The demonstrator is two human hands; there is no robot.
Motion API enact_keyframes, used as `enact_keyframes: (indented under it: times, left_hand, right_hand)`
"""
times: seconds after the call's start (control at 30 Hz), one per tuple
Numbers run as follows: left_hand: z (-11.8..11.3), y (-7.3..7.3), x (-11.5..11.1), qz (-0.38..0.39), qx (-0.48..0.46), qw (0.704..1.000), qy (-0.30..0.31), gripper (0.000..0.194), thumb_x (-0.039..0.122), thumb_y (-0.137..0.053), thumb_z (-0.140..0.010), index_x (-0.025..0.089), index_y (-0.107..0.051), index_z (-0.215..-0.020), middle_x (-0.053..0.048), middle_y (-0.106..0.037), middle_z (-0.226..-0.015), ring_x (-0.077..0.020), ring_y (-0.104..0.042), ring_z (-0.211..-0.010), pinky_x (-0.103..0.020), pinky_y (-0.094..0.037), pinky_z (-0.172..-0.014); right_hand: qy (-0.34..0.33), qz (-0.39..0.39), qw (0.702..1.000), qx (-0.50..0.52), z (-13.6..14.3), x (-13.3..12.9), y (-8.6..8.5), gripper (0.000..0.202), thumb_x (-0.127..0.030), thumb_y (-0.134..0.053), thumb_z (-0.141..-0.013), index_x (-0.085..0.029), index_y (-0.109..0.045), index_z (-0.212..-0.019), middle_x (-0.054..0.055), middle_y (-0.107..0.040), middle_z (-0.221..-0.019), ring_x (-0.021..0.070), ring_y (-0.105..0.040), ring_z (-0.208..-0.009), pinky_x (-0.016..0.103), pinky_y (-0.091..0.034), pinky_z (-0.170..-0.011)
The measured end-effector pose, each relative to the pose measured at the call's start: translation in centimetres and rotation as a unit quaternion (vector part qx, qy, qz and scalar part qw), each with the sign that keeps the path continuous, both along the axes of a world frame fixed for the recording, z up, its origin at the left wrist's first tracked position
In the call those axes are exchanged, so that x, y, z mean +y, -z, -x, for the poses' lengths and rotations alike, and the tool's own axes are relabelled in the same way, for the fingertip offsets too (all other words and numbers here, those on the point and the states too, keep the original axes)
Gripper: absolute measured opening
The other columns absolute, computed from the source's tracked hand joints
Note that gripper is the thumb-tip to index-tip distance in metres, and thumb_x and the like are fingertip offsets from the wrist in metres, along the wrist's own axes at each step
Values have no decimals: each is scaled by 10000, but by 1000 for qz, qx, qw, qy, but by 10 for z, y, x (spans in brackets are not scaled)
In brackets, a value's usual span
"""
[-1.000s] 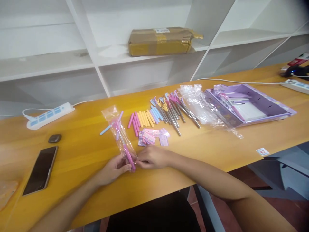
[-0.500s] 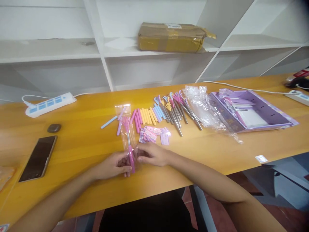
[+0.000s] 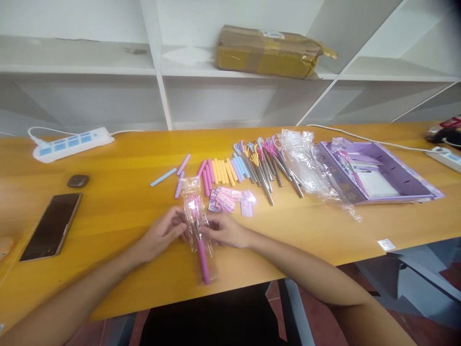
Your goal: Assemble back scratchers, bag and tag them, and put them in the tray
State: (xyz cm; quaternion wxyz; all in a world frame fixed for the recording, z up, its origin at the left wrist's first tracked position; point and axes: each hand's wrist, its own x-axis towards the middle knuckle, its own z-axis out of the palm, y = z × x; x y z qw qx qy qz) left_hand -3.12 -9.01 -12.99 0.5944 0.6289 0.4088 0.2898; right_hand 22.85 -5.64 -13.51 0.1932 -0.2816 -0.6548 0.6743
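I've slid the bag (image 3: 197, 226) toward me; its pink handle now overhangs near the table (image 3: 118, 211) edge. My left hand (image 3: 163, 233) and right hand (image 3: 223, 229) pinch its middle.

**Counts on the table**

Two hands are showing: left hand (image 3: 163, 234), right hand (image 3: 225, 229), sharing one bagged pink pen (image 3: 199, 230). Two power strips are lying out, upper left (image 3: 70, 143) and far right (image 3: 446, 157). One phone (image 3: 52, 226), one purple box (image 3: 378, 170) and one cardboard parcel (image 3: 270, 50) are sitting in view.
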Motion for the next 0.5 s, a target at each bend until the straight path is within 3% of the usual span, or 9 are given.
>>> enact_keyframes:
  times: [0.1, 0.17, 0.33, 0.4, 0.5]
  left_hand:
    - [3, 6, 13, -39, -70, 984, -160, 358, 430, -633, -1044, 247, -497, -1320, -69, -708, -1185, -205, -726, -1029, -366, -606, -912]
    - [1, 8, 20, -43, -87, 974, -204, 435, 410, -689, -1012, 248, -481, -1359, -62, -714, -1177, -205, -727, -1056, -362, -604, -935]
    - [-3, 13, 23, -58, -71, 975, -203, 413, 362, -742, -970, 229, -550, -1310, -68, -744, -1158, -196, -742, -1045, -350, -600, -959]
    - [-2, 15, 22, -64, -60, 975, -204, 333, 371, -747, -963, 212, -604, -1218, -80, -749, -1164, -193, -740, -1027, -339, -607, -931]
    - [2, 15, 21, -58, -36, 981, -181, 263, 379, -753, -954, 193, -666, -1119, -97, -760, -1162, -195, -732, -1018, -350, -613, -935]
  right_hand:
    - [-45, -103, 992, -52, 1, -7, -9, 304, -404, -620, -1037, -177, -593, -837, -57, -525, -663, 96, -498, -578, 231, -384, -558]
    - [-61, -188, 977, -75, 2, -10, -15, 323, -360, -659, -1021, -175, -570, -771, -49, -526, -698, 93, -475, -621, 241, -373, -602]
    - [-86, -255, 959, -92, -5, -3, -23, 329, -420, -589, -1087, -177, -654, -875, -2, -631, -810, 124, -550, -715, 269, -415, -686]
    - [-41, -321, 937, -130, -14, 7, -21, 343, -415, -529, -1114, -176, -667, -909, 25, -658, -841, 146, -575, -760, 290, -416, -720]
    - [86, -413, 875, -238, -33, 26, -19, 299, -395, -534, -1101, -183, -655, -928, 51, -670, -887, 173, -583, -785, 311, -381, -714]
